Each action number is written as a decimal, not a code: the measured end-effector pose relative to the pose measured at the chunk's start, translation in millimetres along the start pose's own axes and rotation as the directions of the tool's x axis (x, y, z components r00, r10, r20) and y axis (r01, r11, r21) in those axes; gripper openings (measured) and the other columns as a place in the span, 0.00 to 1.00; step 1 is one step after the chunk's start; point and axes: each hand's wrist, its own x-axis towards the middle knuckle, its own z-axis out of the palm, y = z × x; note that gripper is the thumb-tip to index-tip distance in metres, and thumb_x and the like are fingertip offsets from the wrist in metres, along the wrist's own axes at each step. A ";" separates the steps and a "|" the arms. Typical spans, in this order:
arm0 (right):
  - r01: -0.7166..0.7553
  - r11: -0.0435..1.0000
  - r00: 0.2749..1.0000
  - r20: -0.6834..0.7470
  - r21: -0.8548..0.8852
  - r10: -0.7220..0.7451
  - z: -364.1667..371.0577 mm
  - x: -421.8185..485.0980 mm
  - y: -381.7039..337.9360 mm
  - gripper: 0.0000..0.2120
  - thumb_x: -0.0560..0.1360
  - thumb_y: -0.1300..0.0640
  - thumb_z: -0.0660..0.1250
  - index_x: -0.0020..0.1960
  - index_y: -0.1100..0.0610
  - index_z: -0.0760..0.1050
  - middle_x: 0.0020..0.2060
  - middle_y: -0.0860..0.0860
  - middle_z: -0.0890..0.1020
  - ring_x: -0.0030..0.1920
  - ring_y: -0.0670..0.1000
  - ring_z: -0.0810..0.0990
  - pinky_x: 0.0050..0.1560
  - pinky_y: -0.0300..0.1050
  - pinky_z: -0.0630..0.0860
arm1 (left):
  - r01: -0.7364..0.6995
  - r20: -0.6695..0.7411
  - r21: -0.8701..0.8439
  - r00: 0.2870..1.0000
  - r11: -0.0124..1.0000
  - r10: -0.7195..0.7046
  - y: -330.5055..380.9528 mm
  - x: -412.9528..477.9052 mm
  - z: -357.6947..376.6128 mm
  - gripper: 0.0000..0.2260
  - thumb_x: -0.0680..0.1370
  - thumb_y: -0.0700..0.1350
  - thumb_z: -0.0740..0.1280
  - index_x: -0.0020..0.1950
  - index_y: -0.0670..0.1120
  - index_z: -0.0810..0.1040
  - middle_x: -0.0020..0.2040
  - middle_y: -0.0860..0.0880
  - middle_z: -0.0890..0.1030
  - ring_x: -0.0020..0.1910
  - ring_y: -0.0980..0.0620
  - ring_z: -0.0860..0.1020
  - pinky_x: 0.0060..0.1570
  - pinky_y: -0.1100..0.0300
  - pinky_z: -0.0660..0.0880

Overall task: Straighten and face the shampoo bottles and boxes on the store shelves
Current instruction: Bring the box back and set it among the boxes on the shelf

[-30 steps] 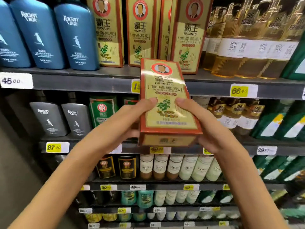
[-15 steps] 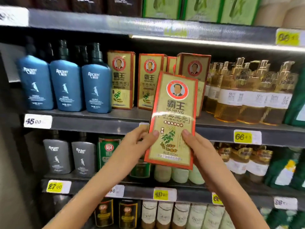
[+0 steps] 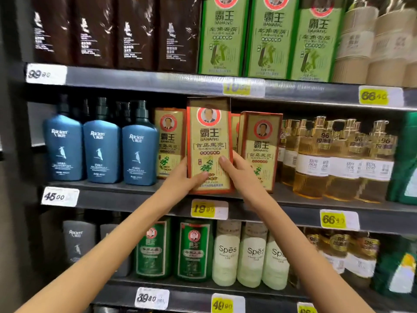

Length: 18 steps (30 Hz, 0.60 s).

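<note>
The gold box (image 3: pixel 209 145) has come up and in toward the middle shelf (image 3: pixel 135 199) since half a second ago. It now stands upright between both hands with its foot at the shelf's front edge; whether it rests there is unclear. The left hand (image 3: pixel 180 179) grips its lower left side and the right hand (image 3: pixel 239 170) its lower right. Each thumb presses on the front face, and the other fingers are hidden behind the box.

Just left of the left hand stands one matching box (image 3: pixel 169 143), and just right of the right hand stands another (image 3: pixel 261 150). Farther left are three blue bottles (image 3: pixel 101 150). Beyond the right hand, the amber pump bottles (image 3: pixel 316 159) blur and overlap, so they cannot be counted. Above the hands, three green boxes (image 3: pixel 270 37) and four dark bottles (image 3: pixel 94 32) are cut off at the top. Below the wrists are two green bottles (image 3: pixel 173 249) and three white bottles (image 3: pixel 250 256), the rightmost partly covered by the right forearm.
</note>
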 end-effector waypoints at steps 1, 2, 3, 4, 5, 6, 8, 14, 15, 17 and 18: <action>0.004 1.000 1.000 -0.005 -0.014 -0.004 2.4 2.8 3.1 0.18 0.81 0.52 0.58 0.69 0.55 0.67 0.63 0.51 0.77 0.63 0.51 0.75 0.66 0.54 0.70 | -0.021 -0.022 0.048 1.000 0.999 0.022 -3.7 2.1 1.4 0.21 0.76 0.41 0.66 0.68 0.45 0.67 0.63 0.49 0.76 0.61 0.54 0.75 0.62 0.57 0.71; 0.016 1.000 1.000 -0.011 -0.026 -0.016 4.7 4.8 6.8 0.18 0.81 0.53 0.58 0.69 0.56 0.67 0.64 0.50 0.76 0.64 0.50 0.74 0.67 0.50 0.70 | -0.043 -0.043 0.097 0.998 0.994 0.047 -7.6 3.7 2.7 0.22 0.76 0.40 0.66 0.69 0.44 0.66 0.64 0.48 0.75 0.63 0.53 0.73 0.64 0.55 0.69; 0.033 0.999 0.999 -0.020 -0.039 -0.033 7.2 5.6 10.4 0.15 0.81 0.55 0.58 0.67 0.55 0.67 0.63 0.49 0.76 0.63 0.48 0.74 0.65 0.43 0.71 | -0.064 -0.061 0.139 0.995 0.988 0.073 -11.6 5.8 4.1 0.22 0.76 0.39 0.66 0.69 0.44 0.66 0.64 0.48 0.75 0.63 0.52 0.73 0.64 0.55 0.68; 0.044 0.998 0.998 -0.031 -0.051 -0.046 9.6 6.1 13.8 0.13 0.81 0.57 0.58 0.65 0.54 0.68 0.61 0.48 0.76 0.61 0.47 0.75 0.62 0.38 0.72 | -0.079 -0.073 0.170 0.993 0.982 0.093 -15.4 7.9 5.4 0.22 0.75 0.38 0.66 0.68 0.44 0.66 0.64 0.48 0.75 0.63 0.52 0.72 0.64 0.57 0.68; 0.047 0.997 0.998 -0.048 -0.064 -0.050 12.0 6.7 16.9 0.13 0.81 0.59 0.58 0.64 0.53 0.67 0.59 0.48 0.77 0.61 0.48 0.75 0.59 0.36 0.72 | -0.087 -0.081 0.195 0.991 0.977 0.105 -19.1 10.2 6.5 0.22 0.75 0.38 0.67 0.68 0.44 0.66 0.63 0.49 0.75 0.63 0.53 0.72 0.62 0.60 0.67; 0.047 0.996 0.996 -0.067 -0.076 -0.052 14.1 8.3 20.6 0.14 0.81 0.59 0.58 0.66 0.55 0.67 0.59 0.49 0.76 0.61 0.49 0.75 0.60 0.38 0.71 | -0.086 -0.093 0.220 0.990 0.972 0.109 -22.3 13.0 7.6 0.22 0.75 0.38 0.67 0.68 0.44 0.67 0.62 0.50 0.75 0.61 0.55 0.72 0.59 0.63 0.67; 0.044 0.992 0.993 -0.106 -0.117 -0.056 17.7 12.0 26.4 0.17 0.80 0.60 0.58 0.69 0.57 0.65 0.61 0.52 0.76 0.63 0.51 0.73 0.63 0.44 0.70 | -0.057 -0.136 0.257 0.986 0.965 0.094 -26.6 20.0 10.0 0.22 0.74 0.38 0.68 0.67 0.44 0.69 0.62 0.49 0.76 0.58 0.57 0.72 0.55 0.68 0.65; -0.013 0.979 0.990 -0.139 -0.202 -0.016 19.8 18.7 32.2 0.22 0.80 0.59 0.58 0.73 0.58 0.60 0.64 0.56 0.74 0.65 0.53 0.72 0.65 0.45 0.67 | -0.005 -0.144 0.301 0.988 0.953 0.051 -31.1 33.7 18.5 0.26 0.72 0.34 0.69 0.68 0.41 0.66 0.65 0.44 0.73 0.65 0.49 0.70 0.60 0.64 0.63; -0.025 0.976 0.990 -0.140 -0.217 -0.006 19.9 17.3 33.3 0.23 0.80 0.58 0.59 0.74 0.59 0.59 0.64 0.56 0.74 0.65 0.53 0.72 0.66 0.46 0.67 | 0.013 -0.145 0.307 0.989 0.952 0.033 -32.3 34.2 18.3 0.26 0.72 0.34 0.69 0.68 0.40 0.65 0.65 0.43 0.73 0.65 0.49 0.70 0.61 0.63 0.64; -0.047 0.954 0.990 -0.143 -0.295 0.005 22.3 12.3 38.4 0.25 0.80 0.59 0.61 0.74 0.60 0.58 0.65 0.57 0.73 0.65 0.54 0.71 0.67 0.49 0.67 | 0.033 -0.152 0.312 0.988 0.950 0.016 -35.2 34.6 17.6 0.25 0.73 0.35 0.69 0.68 0.40 0.65 0.65 0.43 0.72 0.66 0.48 0.70 0.61 0.62 0.64; -0.058 0.938 0.989 -0.148 -0.342 0.007 24.1 9.6 41.0 0.26 0.79 0.59 0.61 0.74 0.61 0.58 0.65 0.58 0.72 0.65 0.55 0.71 0.66 0.49 0.67 | 0.035 -0.158 0.309 0.987 0.950 0.015 -36.4 34.6 17.7 0.24 0.73 0.35 0.69 0.68 0.40 0.65 0.64 0.43 0.73 0.65 0.48 0.70 0.60 0.62 0.64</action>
